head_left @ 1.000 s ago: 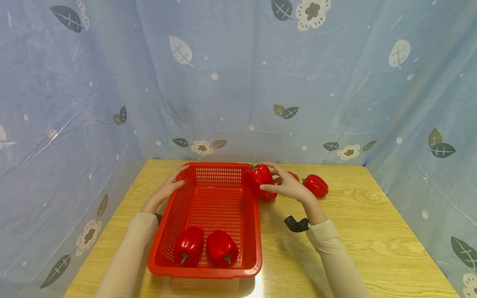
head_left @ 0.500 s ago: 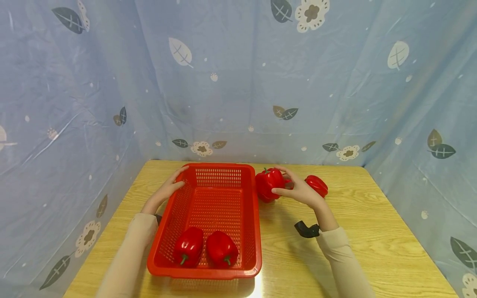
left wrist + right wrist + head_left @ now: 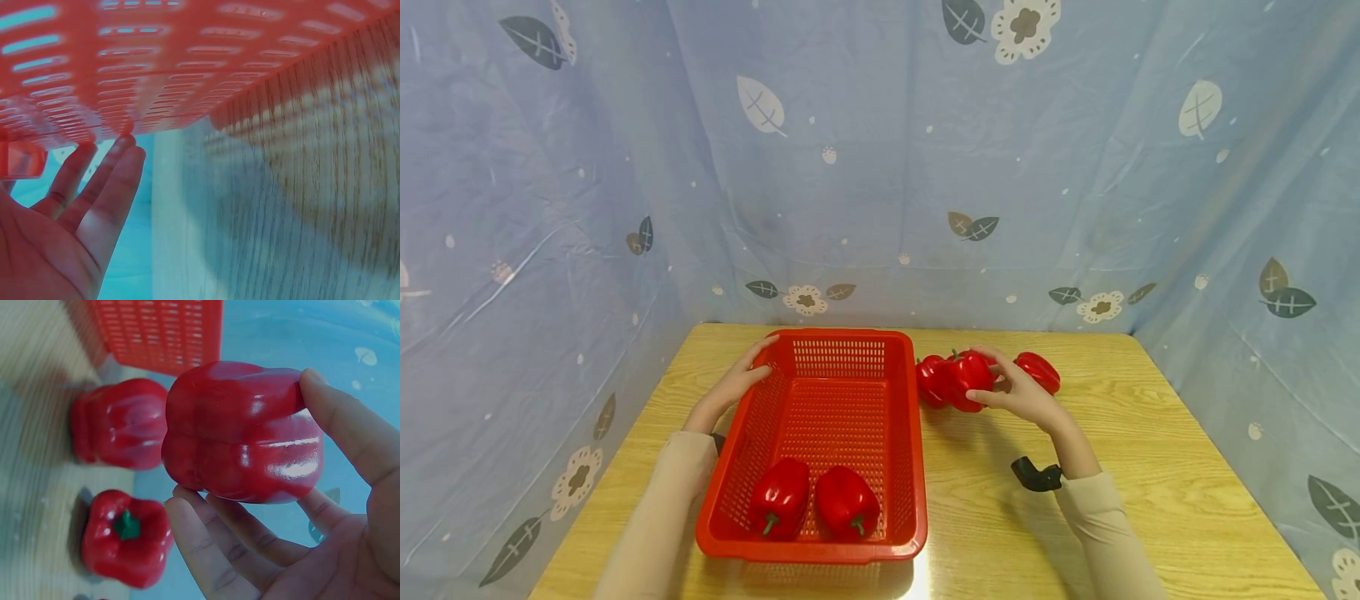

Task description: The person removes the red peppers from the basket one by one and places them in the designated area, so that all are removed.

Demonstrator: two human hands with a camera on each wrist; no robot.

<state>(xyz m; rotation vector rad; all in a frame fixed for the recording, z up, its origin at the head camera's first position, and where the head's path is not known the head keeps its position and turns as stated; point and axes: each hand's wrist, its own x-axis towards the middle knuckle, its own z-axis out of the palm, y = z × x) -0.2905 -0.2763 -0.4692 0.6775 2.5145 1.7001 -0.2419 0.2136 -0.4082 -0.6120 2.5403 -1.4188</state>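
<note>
A red plastic basket (image 3: 831, 417) stands on the table with two red bell peppers (image 3: 781, 497) at its near end. My left hand (image 3: 737, 383) holds its left rim near the far corner; in the left wrist view the fingers (image 3: 112, 206) touch the slotted outer wall. To the right of the basket, my right hand (image 3: 1018, 396) grips another red bell pepper (image 3: 244, 434) between thumb and fingers, raised above the table. Behind it, a bell pepper (image 3: 931, 379) lies beside the basket wall; part of it is hidden. Farther right lies one more bell pepper (image 3: 1037, 372).
The wooden table (image 3: 1120, 467) extends to the right of the basket. Blue patterned curtains (image 3: 880, 167) close off the back and both sides. A black strap piece (image 3: 1036, 475) sits at the right wrist. The right wrist view shows a green-stemmed bell pepper (image 3: 125, 540) upright on the table.
My right hand has moved rightward and slightly nearer with the held bell pepper, from the basket's far right rim to beside it. The left hand and the basket have stayed put.
</note>
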